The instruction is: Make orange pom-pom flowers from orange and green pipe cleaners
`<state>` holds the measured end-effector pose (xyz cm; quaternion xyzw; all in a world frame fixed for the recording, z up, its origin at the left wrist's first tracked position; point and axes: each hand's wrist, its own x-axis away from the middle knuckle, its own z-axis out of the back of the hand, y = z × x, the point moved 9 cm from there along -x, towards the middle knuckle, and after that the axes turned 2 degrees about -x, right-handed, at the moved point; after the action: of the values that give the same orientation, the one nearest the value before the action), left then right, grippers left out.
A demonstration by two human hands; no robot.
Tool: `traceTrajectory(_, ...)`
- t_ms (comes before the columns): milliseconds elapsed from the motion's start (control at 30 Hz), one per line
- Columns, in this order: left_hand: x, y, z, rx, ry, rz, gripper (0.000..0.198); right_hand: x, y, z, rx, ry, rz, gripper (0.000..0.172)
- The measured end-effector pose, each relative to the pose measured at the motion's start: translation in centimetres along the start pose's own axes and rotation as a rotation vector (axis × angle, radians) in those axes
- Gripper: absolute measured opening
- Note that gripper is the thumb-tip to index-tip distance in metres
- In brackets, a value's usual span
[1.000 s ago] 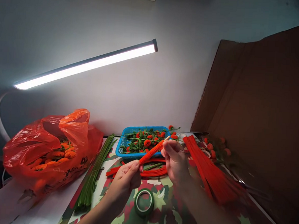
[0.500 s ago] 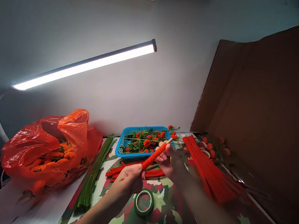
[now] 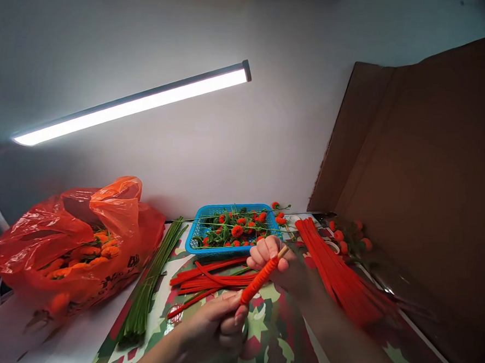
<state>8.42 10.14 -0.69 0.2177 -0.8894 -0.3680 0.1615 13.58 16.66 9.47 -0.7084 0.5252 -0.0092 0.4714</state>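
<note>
A big brown cardboard sheet (image 3: pixel 423 176) stands at the right, an orange plastic bag (image 3: pixel 74 248) lies at the left, and a blue basket (image 3: pixel 206 245) sits behind the hands. Above the patterned table (image 3: pixel 281 348), the stick wrapped in orange pipe cleaner (image 3: pixel 260 277) runs diagonally, its bare tip pointing up and to the right. The left hand (image 3: pixel 217 333) pinches its lower end; the right hand (image 3: pixel 281 263) is closed around the upper part. The stick's lower end is hidden behind the left fingers.
</note>
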Motion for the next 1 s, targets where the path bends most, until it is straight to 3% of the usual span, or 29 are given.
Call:
traceTrajectory(133,-0.5,-0.1,0.1,-0.186,0.072,-0.079,0.041,0.0,0.1,0.0,-0.033,0.001,-0.044,0.051)
traceTrajectory(300,-0.2,1.8,0.2,-0.777,0.271,-0.256,0.048,0.2,0.0,-0.7,0.059,-0.072,-0.090,0.044)
traceTrajectory(433,0.1,2.8,-0.5,-1.111,0.303,-0.395,0.031,1.2,1.2,-0.5,0.147,-0.107,-0.209,0.033)
traceTrajectory(567,-0.1,2.9,0.3,-1.283,0.387,-0.400,0.022,2.6,1.3,1.8,0.261,0.036,-0.228,0.025)
traceTrajectory(700,-0.7,3.0,0.6,-1.483,0.433,-0.440,0.022,4.0,1.7,3.6,0.349,0.215,-0.220,0.027)
traceTrajectory(1000,-1.4,2.4,2.0,-1.687,0.495,-0.381,0.017,5.2,1.6,4.9,0.488,0.436,-0.050,0.032)
